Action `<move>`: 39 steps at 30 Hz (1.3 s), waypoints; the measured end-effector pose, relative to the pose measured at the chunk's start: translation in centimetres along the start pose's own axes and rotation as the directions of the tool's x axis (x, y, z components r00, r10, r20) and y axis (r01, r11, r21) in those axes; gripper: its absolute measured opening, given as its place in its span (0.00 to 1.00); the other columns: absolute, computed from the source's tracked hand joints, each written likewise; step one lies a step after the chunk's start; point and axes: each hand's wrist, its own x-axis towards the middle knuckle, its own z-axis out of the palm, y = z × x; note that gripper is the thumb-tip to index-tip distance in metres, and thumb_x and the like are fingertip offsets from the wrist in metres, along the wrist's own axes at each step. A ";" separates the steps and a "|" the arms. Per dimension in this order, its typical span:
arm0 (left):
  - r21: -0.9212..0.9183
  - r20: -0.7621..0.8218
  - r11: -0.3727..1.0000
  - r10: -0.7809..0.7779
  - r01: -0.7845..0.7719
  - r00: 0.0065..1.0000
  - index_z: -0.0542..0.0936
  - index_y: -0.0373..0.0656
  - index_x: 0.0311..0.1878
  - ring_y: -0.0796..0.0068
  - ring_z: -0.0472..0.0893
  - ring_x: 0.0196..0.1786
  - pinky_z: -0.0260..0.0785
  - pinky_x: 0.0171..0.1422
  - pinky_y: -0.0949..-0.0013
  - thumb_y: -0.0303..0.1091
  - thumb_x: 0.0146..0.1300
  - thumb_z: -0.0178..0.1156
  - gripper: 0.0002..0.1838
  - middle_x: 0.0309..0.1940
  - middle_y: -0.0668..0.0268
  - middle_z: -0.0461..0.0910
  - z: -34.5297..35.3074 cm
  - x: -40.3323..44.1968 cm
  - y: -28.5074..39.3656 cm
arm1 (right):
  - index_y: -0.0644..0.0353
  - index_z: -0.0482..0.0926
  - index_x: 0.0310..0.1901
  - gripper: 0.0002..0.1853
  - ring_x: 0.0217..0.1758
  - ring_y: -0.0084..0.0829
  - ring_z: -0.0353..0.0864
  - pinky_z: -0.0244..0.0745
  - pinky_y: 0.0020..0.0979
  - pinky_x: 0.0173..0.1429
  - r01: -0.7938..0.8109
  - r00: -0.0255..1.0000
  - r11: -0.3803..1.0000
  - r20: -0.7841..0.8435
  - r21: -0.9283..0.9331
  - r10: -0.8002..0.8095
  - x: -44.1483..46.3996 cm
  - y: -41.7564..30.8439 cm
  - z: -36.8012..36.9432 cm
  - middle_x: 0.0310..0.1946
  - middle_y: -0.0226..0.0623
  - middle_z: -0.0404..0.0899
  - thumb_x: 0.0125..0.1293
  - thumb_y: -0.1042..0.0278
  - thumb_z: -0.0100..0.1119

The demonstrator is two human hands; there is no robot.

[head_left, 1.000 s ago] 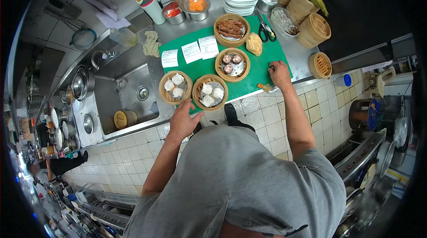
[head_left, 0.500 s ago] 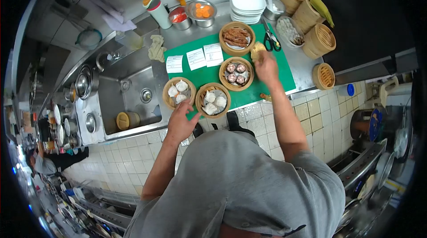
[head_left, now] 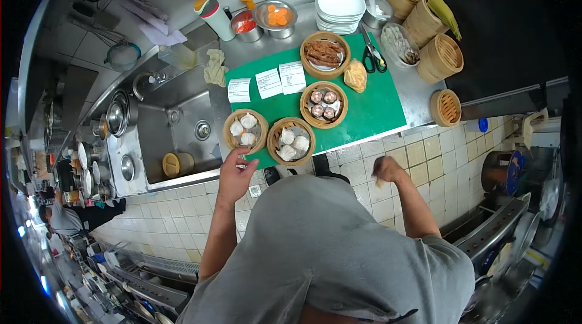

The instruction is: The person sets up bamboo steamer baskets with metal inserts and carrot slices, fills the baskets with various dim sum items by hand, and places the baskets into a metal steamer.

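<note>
My left hand (head_left: 237, 172) is open, its fingers apart, at the front edge of the counter. Its fingertips are close to a bamboo steamer (head_left: 245, 131) of white dumplings; whether they touch it I cannot tell. My right hand (head_left: 391, 170) is closed, out over the floor right of my body. Something small, dark and yellowish pokes out of it, too blurred to name. Beside the left steamer sits another bamboo steamer (head_left: 291, 141) with white dumplings. Behind are a steamer (head_left: 324, 105) of dark-sided dumplings and one (head_left: 325, 55) with brown pieces. A crumpled yellow bundle (head_left: 355, 75) lies beside them.
Paper slips (head_left: 292, 77) and black scissors (head_left: 374, 56) lie on the green board (head_left: 370, 112). White plates (head_left: 341, 1), metal bowls (head_left: 276, 16) and stacked steamers (head_left: 441, 57) stand behind. A sink (head_left: 176, 142) is at left. Another person (head_left: 63, 220) is far left.
My right hand has left the yellow bundle and moved down off the board. A small orange-brown thing at the board's front edge is gone. My left hand has shifted slightly down and left.
</note>
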 end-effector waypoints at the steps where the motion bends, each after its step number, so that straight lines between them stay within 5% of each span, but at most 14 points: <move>1: -0.012 0.022 1.000 -0.028 0.028 0.999 0.79 0.40 0.58 0.70 0.83 0.43 0.80 0.43 0.68 0.29 0.63 0.73 0.21 0.62 0.58 0.81 0.0 0.3 -0.2 | 0.65 0.86 0.46 0.20 0.45 0.51 0.89 0.83 0.45 0.52 -0.051 0.932 0.997 -0.355 0.054 0.067 0.5 2.2 1.5 0.38 0.53 0.89 0.54 0.64 0.80; 2: -0.025 0.037 0.998 -0.058 0.059 0.998 0.79 0.39 0.58 0.70 0.83 0.43 0.80 0.43 0.67 0.29 0.64 0.73 0.21 0.61 0.59 0.81 0.1 0.4 -0.3 | 0.68 0.85 0.48 0.22 0.45 0.50 0.90 0.82 0.45 0.53 -0.037 0.801 0.983 -0.594 -0.177 -0.077 0.2 2.4 0.8 0.38 0.52 0.89 0.56 0.62 0.80; 5: 0.033 0.045 0.998 0.057 -0.058 0.997 0.79 0.39 0.59 0.70 0.83 0.43 0.80 0.45 0.67 0.29 0.64 0.73 0.21 0.61 0.58 0.81 1.1 1.0 0.6 | 0.64 0.85 0.52 0.22 0.55 0.52 0.86 0.80 0.45 0.60 0.060 0.934 0.923 -0.348 0.380 0.083 -0.6 -5.5 -9.2 0.50 0.55 0.86 0.62 0.58 0.75; 9: -0.026 0.101 0.999 0.027 -0.025 0.994 0.80 0.39 0.59 0.72 0.83 0.49 0.80 0.48 0.66 0.30 0.66 0.72 0.20 0.63 0.60 0.81 3.1 0.8 3.3 | 0.57 0.75 0.68 0.35 0.62 0.52 0.82 0.77 0.47 0.67 0.269 0.579 0.963 -0.794 -0.030 -0.186 8.7 -13.6 -14.9 0.65 0.55 0.78 0.61 0.54 0.74; 11: 0.103 0.230 0.977 0.161 -0.189 0.960 0.80 0.42 0.60 0.69 0.83 0.51 0.79 0.53 0.64 0.32 0.65 0.73 0.21 0.64 0.60 0.80 2.4 0.0 5.0 | 0.51 0.69 0.74 0.42 0.66 0.53 0.78 0.75 0.47 0.70 0.011 0.719 0.985 -0.684 -0.171 -0.127 11.5 -17.9 -17.3 0.71 0.54 0.72 0.59 0.54 0.74; 14: 0.123 0.200 0.957 0.236 -0.264 0.951 0.80 0.44 0.61 0.68 0.83 0.51 0.78 0.55 0.64 0.33 0.65 0.73 0.23 0.66 0.59 0.79 -0.7 -2.7 4.7 | 0.53 0.85 0.59 0.24 0.58 0.54 0.85 0.79 0.48 0.63 0.210 0.727 0.976 -0.677 0.061 -0.114 16.9 -15.6 -17.8 0.54 0.51 0.86 0.61 0.59 0.71; 16: 0.024 0.098 0.990 0.136 -0.139 0.986 0.81 0.45 0.62 0.70 0.83 0.52 0.78 0.55 0.65 0.33 0.65 0.73 0.23 0.67 0.59 0.78 -3.3 -4.9 2.8 | 0.62 0.86 0.46 0.10 0.43 0.32 0.86 0.80 0.36 0.49 0.349 0.693 0.889 -0.720 0.296 -0.032 20.6 -9.5 -17.3 0.40 0.39 0.89 0.68 0.66 0.65; 18: -0.207 0.038 0.978 0.008 0.000 0.999 0.79 0.45 0.65 0.72 0.83 0.55 0.78 0.57 0.66 0.33 0.71 0.68 0.21 0.70 0.61 0.76 -5.6 -7.6 -1.6 | 0.62 0.86 0.44 0.08 0.41 0.23 0.82 0.78 0.29 0.46 0.565 0.723 0.481 -0.684 0.670 0.103 19.5 -6.3 -16.5 0.39 0.29 0.85 0.73 0.67 0.63; 25: -0.760 0.023 0.649 -0.032 0.039 0.999 0.75 0.41 0.70 0.68 0.81 0.61 0.78 0.63 0.60 0.42 0.83 0.51 0.21 0.71 0.62 0.75 -12.3 -11.8 -10.1 | 0.59 0.82 0.41 0.05 0.39 0.21 0.78 0.75 0.27 0.44 0.616 0.332 0.781 -0.932 0.099 -0.143 7.8 -28.8 -16.8 0.38 0.27 0.82 0.75 0.68 0.62; 27: -0.850 0.074 0.523 0.008 0.059 0.997 0.73 0.42 0.72 0.66 0.81 0.62 0.78 0.65 0.58 0.50 0.84 0.46 0.26 0.71 0.61 0.75 -14.7 -11.4 -11.2 | 0.60 0.80 0.45 0.05 0.45 0.22 0.80 0.78 0.28 0.53 0.830 0.531 0.420 -0.751 0.368 -0.392 5.2 -38.9 -12.9 0.45 0.30 0.83 0.74 0.69 0.62; 30: -0.964 0.063 0.262 0.092 0.037 0.994 0.71 0.43 0.73 0.65 0.81 0.63 0.78 0.65 0.57 0.56 0.84 0.43 0.30 0.71 0.62 0.75 -19.8 -12.4 -11.2 | 0.59 0.79 0.47 0.06 0.50 0.22 0.79 0.77 0.28 0.57 0.776 0.610 0.419 -0.392 0.472 -0.688 -1.0 -55.5 -1.4 0.47 0.29 0.82 0.71 0.76 0.62; 32: -0.992 0.037 -0.109 0.195 0.060 0.980 0.74 0.43 0.70 0.66 0.83 0.60 0.79 0.62 0.55 0.59 0.83 0.42 0.30 0.65 0.62 0.80 -24.0 -14.2 -11.4 | 0.61 0.80 0.51 0.11 0.55 0.29 0.81 0.76 0.32 0.62 0.780 0.512 0.379 -0.160 0.497 -0.844 -3.7 -64.3 8.3 0.52 0.35 0.83 0.68 0.77 0.65; 35: -0.959 -0.137 -0.274 0.214 -0.075 0.967 0.78 0.45 0.64 0.66 0.86 0.53 0.81 0.57 0.56 0.57 0.82 0.45 0.27 0.56 0.64 0.85 -29.6 -17.8 -20.8 | 0.58 0.84 0.51 0.13 0.61 0.46 0.80 0.75 0.41 0.65 0.980 0.094 0.131 -0.232 -0.149 -0.968 -8.6 -73.5 17.9 0.58 0.46 0.82 0.65 0.78 0.64; 39: -0.963 -0.207 -0.088 -0.361 -0.254 0.909 0.81 0.46 0.57 0.67 0.88 0.43 0.83 0.44 0.59 0.55 0.82 0.47 0.23 0.46 0.65 0.87 -35.0 -25.4 -26.9 | 0.58 0.86 0.45 0.08 0.61 0.47 0.80 0.76 0.45 0.66 0.993 -0.073 -0.078 0.056 -0.089 -0.996 -11.0 -80.0 27.4 0.59 0.47 0.82 0.66 0.77 0.63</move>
